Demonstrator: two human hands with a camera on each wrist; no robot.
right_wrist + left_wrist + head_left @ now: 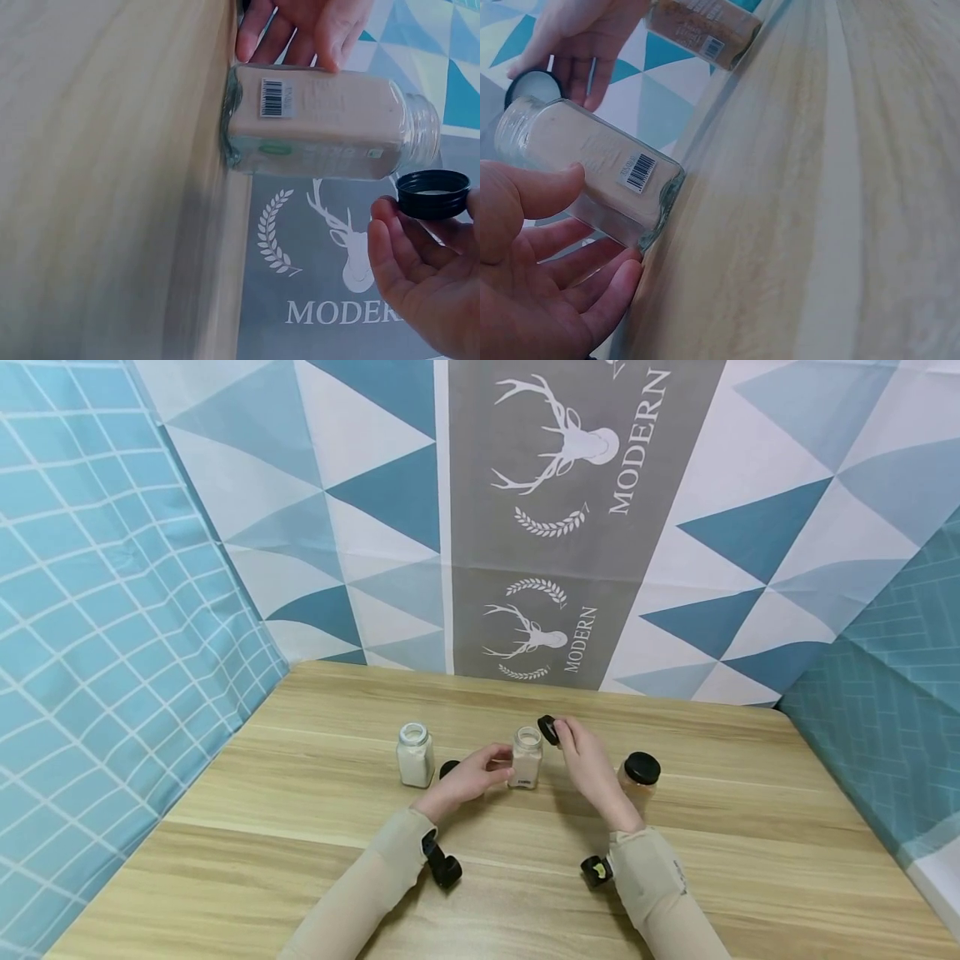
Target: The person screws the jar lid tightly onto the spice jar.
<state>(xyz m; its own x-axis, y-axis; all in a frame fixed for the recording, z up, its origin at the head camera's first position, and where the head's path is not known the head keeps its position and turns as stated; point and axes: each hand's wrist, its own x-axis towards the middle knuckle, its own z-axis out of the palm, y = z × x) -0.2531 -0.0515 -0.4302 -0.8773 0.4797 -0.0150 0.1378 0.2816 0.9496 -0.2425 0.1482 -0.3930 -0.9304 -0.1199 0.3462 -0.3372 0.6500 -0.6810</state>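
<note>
A clear glass jar (527, 760) of pale powder stands uncapped on the table, its barcode label showing in the left wrist view. My left hand (472, 773) is at the jar's left side. The thumb lies against the glass and the fingers are spread loosely beside it. Just right of the jar's mouth, my right hand (588, 768) pinches a black screw lid (433, 195) between thumb and fingers. In the right wrist view the lid is tipped next to the jar's threaded neck, apart from the table.
Another open jar (416, 758) of white powder stands to the left. A second black lid (449, 768) lies partly hidden behind my left hand. Right of my right wrist is a capped jar (640, 770) with orange-brown contents. A patterned cloth wall (390, 527) backs the wooden table (300, 793).
</note>
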